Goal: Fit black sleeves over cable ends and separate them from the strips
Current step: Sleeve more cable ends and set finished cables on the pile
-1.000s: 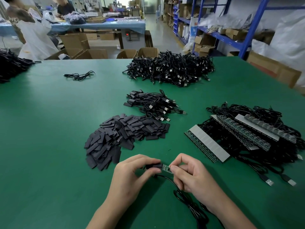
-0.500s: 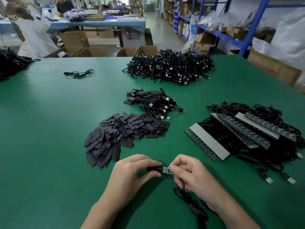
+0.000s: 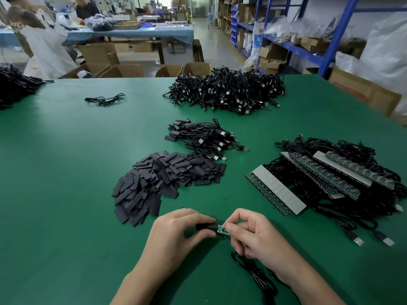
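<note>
Now: left hand (image 3: 176,235) pinches a black sleeve (image 3: 206,226) between thumb and fingers. Right hand (image 3: 256,237) pinches the small green board (image 3: 222,229) at the cable end, thumb on top. Both sit low centre over the table (image 3: 66,194), close to the person, hands near but not touching.

Key relation: sleeve and board are in line, long axis left-right across the view. The sleeve is left of the board, its mouth at the board's left end. Can't tell if the tip is inside yet. Most of the green is bare.

My read: next is a straight slide, sleeve going right along that axis. Left hand drives, right hand braces. Right fingertips sit on the board's right end, so they'd likely block full cover unless they shift back onto the cable (image 3: 253,267), which runs under the right hand toward the person.

Risk: the sleeve looks flat. Off axis, a board corner could snag the mouth.

Stock: sleeve pile (image 3: 167,181) just beyond the left hand. Strips (image 3: 275,190) to the right, well apart.
</note>
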### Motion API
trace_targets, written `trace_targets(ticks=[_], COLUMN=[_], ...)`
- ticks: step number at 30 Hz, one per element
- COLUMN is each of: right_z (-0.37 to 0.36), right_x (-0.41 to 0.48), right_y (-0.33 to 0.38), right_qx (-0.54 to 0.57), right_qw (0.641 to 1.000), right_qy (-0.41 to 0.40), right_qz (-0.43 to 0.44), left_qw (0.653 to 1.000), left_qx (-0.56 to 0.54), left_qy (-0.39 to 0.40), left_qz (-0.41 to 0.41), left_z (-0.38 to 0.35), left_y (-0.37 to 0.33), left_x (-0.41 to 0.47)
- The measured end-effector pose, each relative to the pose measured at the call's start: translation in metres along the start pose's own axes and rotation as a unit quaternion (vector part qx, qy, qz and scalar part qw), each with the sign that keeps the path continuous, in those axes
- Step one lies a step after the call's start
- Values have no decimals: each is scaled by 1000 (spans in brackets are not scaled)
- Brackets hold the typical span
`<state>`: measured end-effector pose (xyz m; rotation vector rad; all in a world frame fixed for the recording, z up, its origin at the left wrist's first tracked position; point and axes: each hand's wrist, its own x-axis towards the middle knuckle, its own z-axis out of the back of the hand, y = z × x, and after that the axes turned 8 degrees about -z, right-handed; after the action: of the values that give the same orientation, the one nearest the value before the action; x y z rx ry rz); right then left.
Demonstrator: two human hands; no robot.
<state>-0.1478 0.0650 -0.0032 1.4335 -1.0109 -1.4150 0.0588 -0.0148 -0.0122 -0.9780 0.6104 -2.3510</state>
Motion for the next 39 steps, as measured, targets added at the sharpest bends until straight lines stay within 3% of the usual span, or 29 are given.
trace_targets(ticks=[6, 11, 14, 26, 39], right_z=[-3, 6, 9, 6, 10], right_x=[-1, -5, -6, -6, -7], right_y=[1, 4, 4, 5, 10], right_qx=[-27, -148, -165, -98, -39], right_qw=[1000, 987, 984, 994, 999], right_qy=[3, -48, -64, -40, 4], right_qz=[11, 29, 28, -2, -14], left_qw=[999, 1000, 1000, 996, 994], left_qx=[21, 20, 19, 37, 5], left_qy=[13, -4, -6, -13, -28], left_qz=[-26, -15, -14, -82, -103], left_z=[-2, 0, 0, -5, -8], left_y=[-3, -5, -5, -7, -4], left_x=[0, 0, 1, 0, -1])
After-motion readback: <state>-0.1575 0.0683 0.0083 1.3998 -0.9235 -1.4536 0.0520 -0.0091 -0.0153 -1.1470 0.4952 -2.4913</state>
